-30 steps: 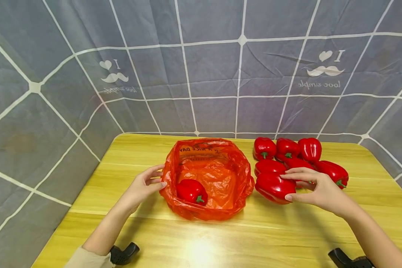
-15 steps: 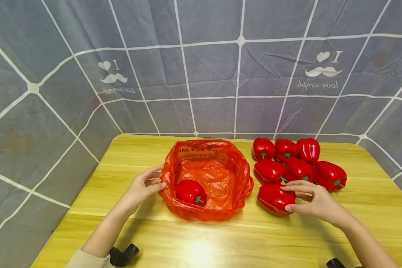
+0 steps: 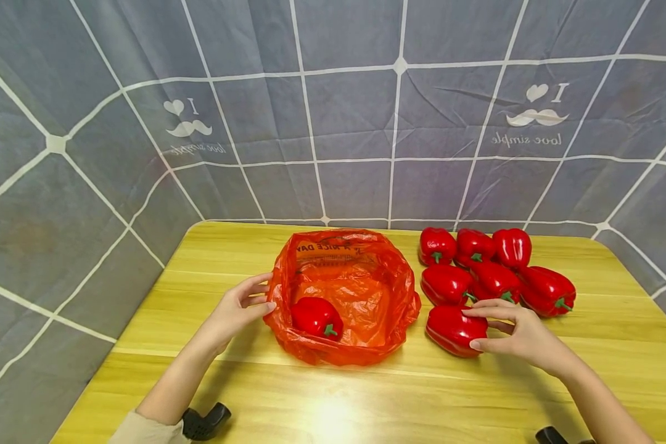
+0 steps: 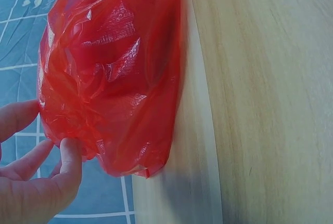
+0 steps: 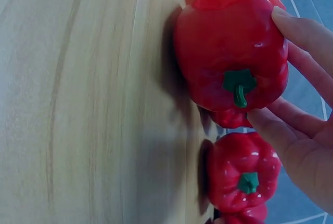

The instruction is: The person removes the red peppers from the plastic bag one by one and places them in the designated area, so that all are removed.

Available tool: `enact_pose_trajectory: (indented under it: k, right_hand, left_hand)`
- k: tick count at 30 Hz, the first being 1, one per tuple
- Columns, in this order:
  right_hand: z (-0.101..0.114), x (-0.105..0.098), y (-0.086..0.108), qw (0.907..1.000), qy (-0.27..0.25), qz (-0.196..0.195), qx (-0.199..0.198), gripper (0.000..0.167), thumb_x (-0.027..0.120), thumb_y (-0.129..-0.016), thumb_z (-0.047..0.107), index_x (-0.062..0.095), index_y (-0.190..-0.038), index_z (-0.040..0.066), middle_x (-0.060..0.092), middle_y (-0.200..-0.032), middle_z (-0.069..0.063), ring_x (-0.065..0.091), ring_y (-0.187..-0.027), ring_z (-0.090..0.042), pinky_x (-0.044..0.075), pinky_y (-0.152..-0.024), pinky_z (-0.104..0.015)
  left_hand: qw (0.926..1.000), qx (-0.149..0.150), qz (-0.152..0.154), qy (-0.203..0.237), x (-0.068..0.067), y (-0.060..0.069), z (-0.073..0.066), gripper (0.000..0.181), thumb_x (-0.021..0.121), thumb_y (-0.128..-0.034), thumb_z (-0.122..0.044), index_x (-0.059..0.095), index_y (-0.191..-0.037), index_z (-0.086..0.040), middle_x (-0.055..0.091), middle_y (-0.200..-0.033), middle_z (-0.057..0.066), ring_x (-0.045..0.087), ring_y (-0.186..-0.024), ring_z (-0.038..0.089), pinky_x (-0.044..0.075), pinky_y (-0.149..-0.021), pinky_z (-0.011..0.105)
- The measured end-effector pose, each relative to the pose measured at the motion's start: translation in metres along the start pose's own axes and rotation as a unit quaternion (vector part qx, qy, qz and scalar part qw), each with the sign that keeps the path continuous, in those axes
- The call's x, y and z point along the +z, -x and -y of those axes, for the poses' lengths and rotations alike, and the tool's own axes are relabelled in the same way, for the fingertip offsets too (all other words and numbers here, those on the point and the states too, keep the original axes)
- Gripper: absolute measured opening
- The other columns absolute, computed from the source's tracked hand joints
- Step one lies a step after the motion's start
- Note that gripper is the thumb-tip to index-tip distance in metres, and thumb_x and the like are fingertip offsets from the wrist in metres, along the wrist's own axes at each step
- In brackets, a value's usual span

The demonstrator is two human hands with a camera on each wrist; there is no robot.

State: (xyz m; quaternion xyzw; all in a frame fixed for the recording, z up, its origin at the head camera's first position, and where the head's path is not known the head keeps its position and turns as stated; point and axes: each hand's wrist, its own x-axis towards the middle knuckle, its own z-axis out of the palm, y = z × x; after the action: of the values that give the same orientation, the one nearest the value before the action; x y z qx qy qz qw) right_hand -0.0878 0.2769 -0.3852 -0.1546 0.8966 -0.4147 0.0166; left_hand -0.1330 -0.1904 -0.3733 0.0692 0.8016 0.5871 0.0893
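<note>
An orange-red plastic bag (image 3: 361,354) stands with its mouth wide on the table, and one red bell pepper (image 3: 316,317) lies inside at its front left. My left hand (image 3: 241,308) holds the bag's left side between thumb and fingers; in the left wrist view the fingertips (image 4: 71,146) meet the film. To the right of the bag, my right hand (image 3: 518,333) grips another red bell pepper (image 3: 455,332) by its right end, thumb in front and fingers over the top. Its green stem (image 5: 240,86) shows in the right wrist view. Whether it touches the table is hard to tell.
Several more red bell peppers (image 3: 495,280) lie grouped in two rows behind the right hand. The wooden table (image 3: 244,394) ends at a grey tile-patterned curtain (image 3: 355,123). Black devices (image 3: 205,422) sit near both wrists.
The right hand has brought its bell pepper down and toward the table's front, away from the grouped peppers, then stayed almost still. The left hand and the bag have hardly moved.
</note>
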Motion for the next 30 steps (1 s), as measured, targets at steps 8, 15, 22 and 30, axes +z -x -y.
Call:
enact_pose_trajectory:
  k: [8,15,22,30]
  right_hand:
    - [0.0021,0.0008,-0.0043,0.9981,0.042,-0.015,-0.042,0.043,0.080,-0.072,0.023,0.068,-0.113,0.013,0.056,-0.116,-0.008,0.042,-0.102,0.010,0.042,-0.082,-0.011]
    - [0.0025,0.0005,-0.0063,0.9963,0.058,-0.019,-0.060,0.043,0.081,-0.071,0.021,0.069,-0.111,0.013,0.057,-0.114,-0.009,0.042,-0.102,0.009,0.044,-0.080,-0.014]
    - [0.0018,0.0016,-0.0075,0.9955,0.067,-0.015,-0.065,0.042,0.081,-0.071,0.024,0.069,-0.110,0.014,0.057,-0.114,-0.008,0.042,-0.101,0.010,0.045,-0.081,-0.014]
    - [0.0044,-0.0020,-0.0073,0.9949,0.059,-0.023,-0.079,0.042,0.081,-0.071,0.020,0.069,-0.110,0.012,0.057,-0.114,-0.010,0.043,-0.103,0.011,0.042,-0.081,-0.010]
  left_hand:
    - [1.0000,0.004,0.000,-0.001,-0.0002,0.0000,-0.0012,0.056,0.062,-0.0869,-0.006,0.039,-0.137,0.002,0.047,-0.128,0.026,0.051,-0.111,0.037,0.049,-0.085,0.030]
    - [1.0000,0.006,0.001,-0.001,-0.0005,0.0008,-0.0005,0.057,0.062,-0.0867,-0.006,0.039,-0.137,0.002,0.047,-0.127,0.026,0.051,-0.112,0.038,0.050,-0.085,0.031]
    - [1.0000,0.007,0.001,0.002,-0.0013,0.0001,0.0011,0.056,0.062,-0.0865,-0.005,0.039,-0.137,0.002,0.047,-0.128,0.026,0.050,-0.112,0.038,0.049,-0.085,0.030]
    - [1.0000,0.007,0.000,0.000,-0.0013,-0.0002,0.0009,0.056,0.062,-0.0864,-0.005,0.040,-0.137,0.001,0.047,-0.128,0.026,0.051,-0.112,0.038,0.049,-0.086,0.031]
